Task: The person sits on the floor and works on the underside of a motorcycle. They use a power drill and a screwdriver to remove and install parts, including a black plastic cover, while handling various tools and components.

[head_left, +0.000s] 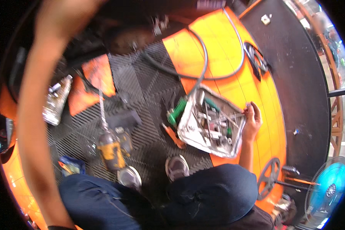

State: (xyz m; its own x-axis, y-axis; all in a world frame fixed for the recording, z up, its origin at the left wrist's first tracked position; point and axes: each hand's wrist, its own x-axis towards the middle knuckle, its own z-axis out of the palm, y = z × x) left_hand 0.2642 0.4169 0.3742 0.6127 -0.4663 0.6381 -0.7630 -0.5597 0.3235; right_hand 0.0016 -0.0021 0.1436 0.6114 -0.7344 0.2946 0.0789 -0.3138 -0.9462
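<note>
My right hand (252, 122) is beside the right rim of a silvery metal tray (186, 123), its fingers pinched together on something small that I cannot make out. Loose metal tools and bits (212, 124) fill the tray, some with green parts. My left arm reaches up along the left side; my left hand (67, 15) is smeared by motion at the upper edge, its fingers out of the picture. Against the tray's left side lies a green tool (176, 112), with an orange-handled piece (173, 136) below it. A yellow and black power drill (110, 149) with a long bit rests by my left shoe.
A grey hose (207, 61) loops across the orange floor panels (268, 115) behind the tray. A shiny metal tray (58, 101) is at the left, past my arm. At the right are a dark spoked wheel (269, 179) and a blue fan (331, 189). Black ribbed mats (149, 103) cover the middle.
</note>
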